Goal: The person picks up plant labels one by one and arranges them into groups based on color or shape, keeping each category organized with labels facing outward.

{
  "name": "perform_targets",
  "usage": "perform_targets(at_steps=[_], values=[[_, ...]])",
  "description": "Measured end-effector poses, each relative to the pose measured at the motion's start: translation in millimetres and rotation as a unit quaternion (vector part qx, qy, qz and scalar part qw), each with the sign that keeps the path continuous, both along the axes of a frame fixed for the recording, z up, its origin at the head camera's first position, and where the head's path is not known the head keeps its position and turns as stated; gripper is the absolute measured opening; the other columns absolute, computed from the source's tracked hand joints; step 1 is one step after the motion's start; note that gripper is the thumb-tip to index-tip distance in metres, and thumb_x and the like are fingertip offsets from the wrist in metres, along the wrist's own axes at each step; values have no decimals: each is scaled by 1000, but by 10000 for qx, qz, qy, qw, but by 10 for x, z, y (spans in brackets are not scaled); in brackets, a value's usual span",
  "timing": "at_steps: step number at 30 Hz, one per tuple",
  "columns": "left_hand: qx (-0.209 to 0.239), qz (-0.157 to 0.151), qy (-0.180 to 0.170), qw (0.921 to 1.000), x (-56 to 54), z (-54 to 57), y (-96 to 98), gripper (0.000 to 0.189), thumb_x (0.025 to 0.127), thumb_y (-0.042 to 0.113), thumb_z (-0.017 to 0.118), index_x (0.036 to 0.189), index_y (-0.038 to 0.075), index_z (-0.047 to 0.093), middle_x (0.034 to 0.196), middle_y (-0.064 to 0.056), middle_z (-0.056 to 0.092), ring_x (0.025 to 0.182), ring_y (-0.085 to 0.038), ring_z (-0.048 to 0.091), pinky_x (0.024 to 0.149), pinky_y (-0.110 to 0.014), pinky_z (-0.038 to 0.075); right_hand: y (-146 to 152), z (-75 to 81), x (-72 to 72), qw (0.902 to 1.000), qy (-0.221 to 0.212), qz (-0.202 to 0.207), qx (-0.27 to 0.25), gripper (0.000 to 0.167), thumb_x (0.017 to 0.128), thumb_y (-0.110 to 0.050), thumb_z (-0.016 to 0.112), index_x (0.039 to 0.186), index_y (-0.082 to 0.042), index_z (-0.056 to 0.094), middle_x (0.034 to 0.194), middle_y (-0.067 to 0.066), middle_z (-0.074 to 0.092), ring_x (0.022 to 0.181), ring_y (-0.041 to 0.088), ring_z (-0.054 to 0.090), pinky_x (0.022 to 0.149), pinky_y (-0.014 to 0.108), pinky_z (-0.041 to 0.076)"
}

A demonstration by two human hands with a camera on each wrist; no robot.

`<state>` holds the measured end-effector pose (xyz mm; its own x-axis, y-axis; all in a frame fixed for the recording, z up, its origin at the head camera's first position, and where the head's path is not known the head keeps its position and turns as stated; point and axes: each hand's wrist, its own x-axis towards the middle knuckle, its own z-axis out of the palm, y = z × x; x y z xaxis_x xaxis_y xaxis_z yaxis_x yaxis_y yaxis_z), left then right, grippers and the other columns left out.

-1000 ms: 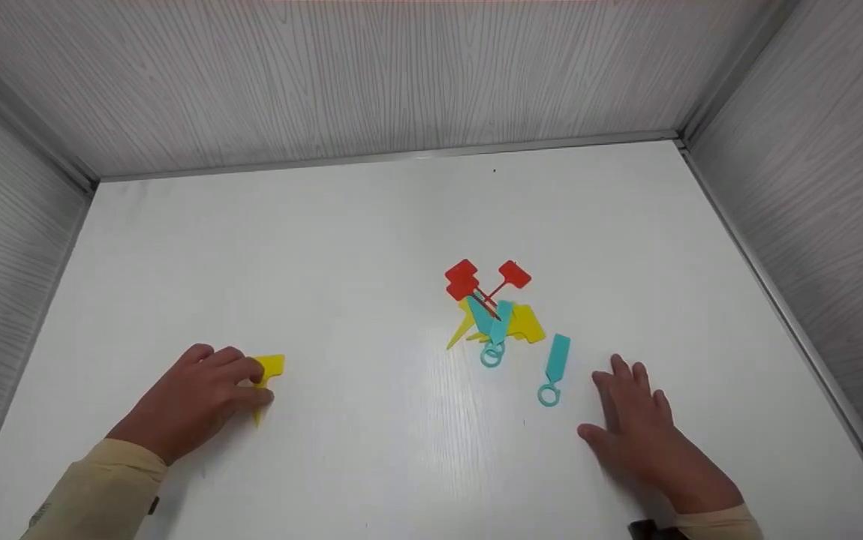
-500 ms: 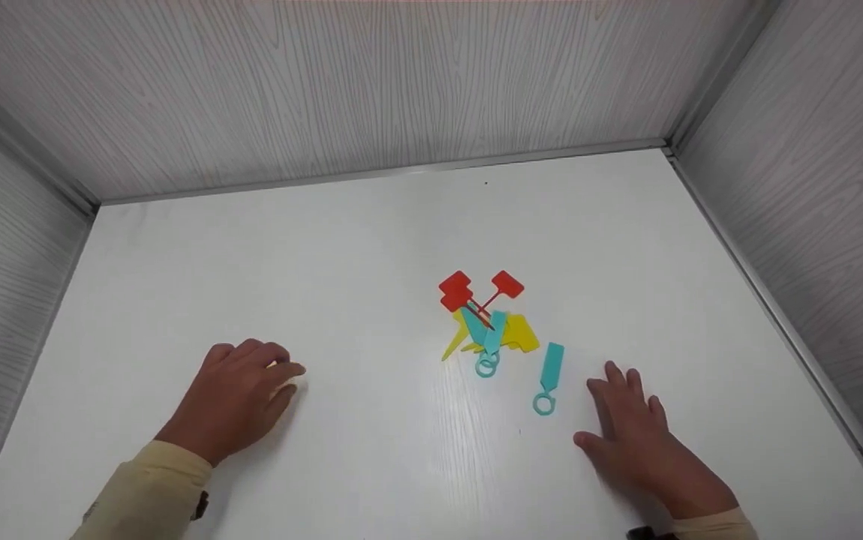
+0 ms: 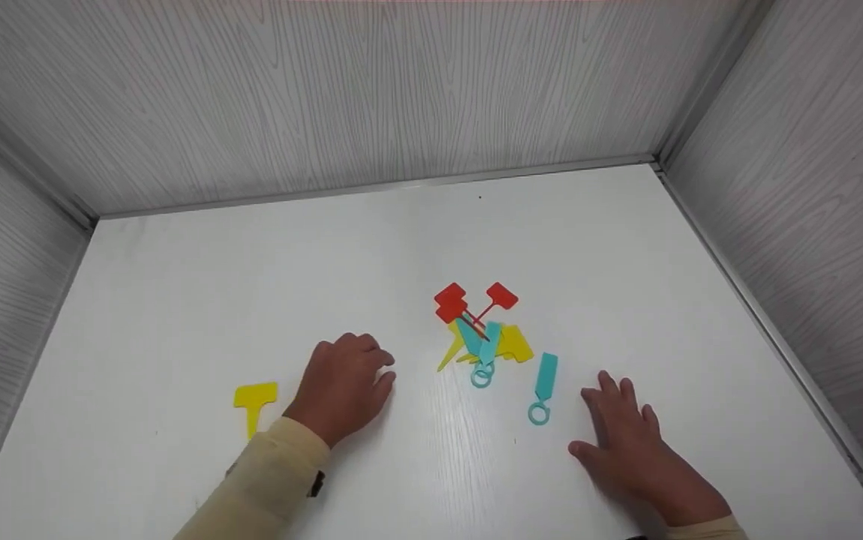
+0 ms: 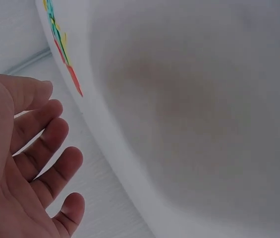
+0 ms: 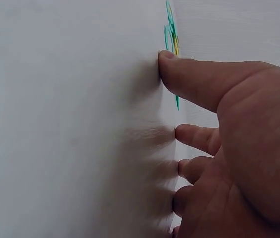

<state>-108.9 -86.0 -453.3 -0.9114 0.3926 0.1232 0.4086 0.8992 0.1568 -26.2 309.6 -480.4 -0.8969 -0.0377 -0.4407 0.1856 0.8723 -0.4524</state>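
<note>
My left hand (image 3: 345, 386) hovers left of a small pile of plastic tags, its fingers loosely bent and nothing in them, as the left wrist view confirms. Behind it, by the sleeve, a yellow T-shaped plant label (image 3: 256, 394) lies alone, the tip of its stem hidden by the cuff. The pile holds red tags (image 3: 503, 295) on thin stems, yellow labels (image 3: 515, 343) and teal tags with rings (image 3: 490, 343), overlapping each other. Apart from it lies one teal ring tag (image 3: 546, 376). To its right my right hand (image 3: 623, 442) rests fingertips on the table, fingers spread.
The white table (image 3: 251, 285) is bounded by a grey wood-grain panel (image 3: 371, 90) at the back and by side panels at left and right. Metal strips run along the table's edges.
My left hand has let go of the yellow plant label, leaving it on the table at left, and has moved right toward the pile. The right hand stays in place.
</note>
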Motion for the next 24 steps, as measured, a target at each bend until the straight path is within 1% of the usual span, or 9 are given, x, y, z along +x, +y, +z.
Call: perform_targets(at_steps=[3,6,10,12,16,20,24], values=[[76,93,-112,9999,-58,-32,206,29,98,39,84,121,21,86,113,1,79,105,-23,70,91,-44,57,-3,-1,-12,10000,16,-11,28,98,98,-43,84,171,-3,32,183,28,-1,165,55,-13,125,79,-9],[211,182,-264,9993,-112,-64,366,31,97,41,86,120,21,86,112,1,80,106,-24,71,91,-44,58,-13,0,-21,10000,18,-16,52,99,97,-43,85,171,-3,33,183,28,-1,165,56,-12,125,78,-9],[348,300,-525,9976,-163,-95,514,34,96,43,86,121,20,87,112,1,80,105,-24,71,91,-45,58,-34,9,-35,10000,53,-12,29,100,96,-44,86,171,-3,34,183,28,0,165,56,-12,125,78,-8],[350,331,-572,9972,-181,-98,567,35,96,43,86,123,20,87,112,0,80,104,-24,71,90,-44,58,-46,19,-43,10000,72,-12,7,100,96,-44,86,171,-3,34,183,28,1,165,56,-12,125,78,-8],[179,388,-567,9975,-197,-98,642,38,96,45,86,122,18,87,107,-1,79,97,-23,68,87,-43,57,-67,28,-50,10000,64,-7,-36,100,96,-44,86,171,-3,34,183,28,0,165,55,-13,125,78,-9],[-111,388,-614,9973,-183,-94,688,38,94,44,88,116,12,87,97,-4,74,89,-24,63,82,-42,55,-73,19,-48,9998,156,5,-139,98,96,-41,86,170,-2,34,182,29,1,165,56,-13,125,78,-10],[-439,387,-544,9968,-165,-108,723,39,94,44,89,114,10,86,94,-5,70,87,-26,62,82,-44,55,-75,6,-53,9994,257,32,-218,97,96,-39,86,169,0,36,182,30,1,165,57,-13,124,78,-11]])
